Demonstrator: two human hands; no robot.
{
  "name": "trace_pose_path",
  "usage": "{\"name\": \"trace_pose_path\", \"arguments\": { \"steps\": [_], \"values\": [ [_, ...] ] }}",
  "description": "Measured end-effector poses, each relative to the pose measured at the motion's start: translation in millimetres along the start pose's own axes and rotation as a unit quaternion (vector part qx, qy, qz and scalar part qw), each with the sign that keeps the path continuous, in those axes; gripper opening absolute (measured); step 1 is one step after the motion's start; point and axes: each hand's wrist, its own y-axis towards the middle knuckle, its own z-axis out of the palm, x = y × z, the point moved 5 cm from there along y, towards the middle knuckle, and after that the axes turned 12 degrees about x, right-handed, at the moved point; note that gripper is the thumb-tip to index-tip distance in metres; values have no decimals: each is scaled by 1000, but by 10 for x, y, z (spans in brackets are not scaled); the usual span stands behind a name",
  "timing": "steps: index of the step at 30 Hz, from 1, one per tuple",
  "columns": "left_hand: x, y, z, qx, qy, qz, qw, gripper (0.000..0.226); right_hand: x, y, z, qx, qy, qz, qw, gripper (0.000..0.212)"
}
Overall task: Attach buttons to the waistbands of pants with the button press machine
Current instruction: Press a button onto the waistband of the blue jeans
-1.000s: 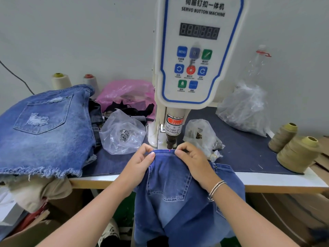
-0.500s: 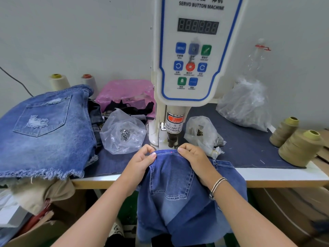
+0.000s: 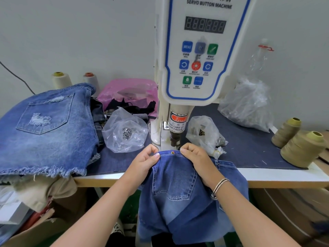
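A white servo button machine stands at the middle of the table, its press head pointing down. Blue denim pants hang over the table's front edge, their waistband stretched directly under the press head. A small red mark shows on the waistband there. My left hand pinches the waistband just left of the head. My right hand grips it just right of the head. A clear bag of metal buttons lies left of the machine.
A stack of faded denim shorts fills the table's left side. Behind it are a pink bag and two thread cones. Right of the machine lie small clear bags, a large plastic bag and two olive thread cones.
Both hands have drawn the waistband slightly toward me and smoothed it under the press head. The red mark on the waistband has come into plain sight.
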Motion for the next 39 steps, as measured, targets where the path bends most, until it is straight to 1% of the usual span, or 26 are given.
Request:
{"name": "trace_pose_path", "arguments": {
  "steps": [2,4,6,7,8,9,10,11,12,13,16,18,19,21,23,24,25,26,27,29,30,31,33,34,37,39],
  "values": [
    [-3,-11,39,14,0,7,1000,15,51,-48,44,18,-5,-17,1000,30],
    [-13,-36,83,22,28,19,999,18,124,-123,106,58,-17,-37,997,29],
    [-41,-66,91,-2,108,37,994,21,213,-201,133,102,-36,-37,993,31],
    [-58,-86,69,-29,174,45,983,22,263,-212,95,99,-55,-36,993,30],
    [-71,-105,30,-62,251,49,965,21,311,-196,8,63,-75,-36,994,29],
    [-81,-126,-9,-90,326,48,940,21,346,-166,-134,-7,-88,-33,996,25],
    [-79,-140,-43,-104,384,41,916,21,363,-135,-312,-98,-103,-21,990,21],
    [-65,-151,-67,-108,420,31,900,22,368,-94,-494,-180,-136,5,974,19],
    [-41,-157,-77,-103,443,23,890,23,371,-32,-651,-229,-189,46,954,20],
    [-15,-158,-66,-92,466,20,880,24,355,43,-766,-235,-258,92,933,23],
    [24,-137,16,-69,542,26,837,26,211,360,-914,-118,-424,213,872,32],
    [29,-122,16,-79,542,23,836,24,112,495,-890,-51,-483,266,832,33],
    [36,-113,6,-84,538,19,839,21,85,541,-869,-40,-513,265,816,32],
    [48,-94,-18,-92,529,13,843,23,100,601,-844,-56,-558,246,791,27],
    [51,-82,-26,-98,525,10,845,26,116,631,-815,-68,-584,263,765,25],
    [51,-77,-23,-100,527,9,844,27,134,687,-779,-43,-592,288,751,25],
    [53,-75,-22,-103,528,8,843,28,116,747,-741,1,-602,323,730,27],
    [55,-74,-22,-104,528,6,843,28,105,790,-730,25,-588,370,719,32],
    [60,-74,-23,-106,528,4,843,29,105,845,-740,30,-570,416,708,40],
    [77,-72,-25,-107,532,0,840,30,15,795,-815,6,-488,483,727,56],
    [85,-72,-26,-107,535,-2,838,29,4,763,-834,-10,-470,493,732,56],
    [91,-72,-28,-107,536,-5,838,29,2,765,-848,-32,-493,457,740,47],
    [98,-66,-36,-108,533,-13,839,28,27,793,-854,-91,-565,308,760,27],
    [97,-61,-40,-108,531,-16,840,28,36,759,-830,-99,-577,267,765,23],
    [94,-52,-34,-109,530,-20,841,28,22,711,-840,-98,-549,239,795,20],
    [88,-54,-36,-111,528,-19,842,28,69,611,-863,-132,-507,220,823,19]
  ]
}}
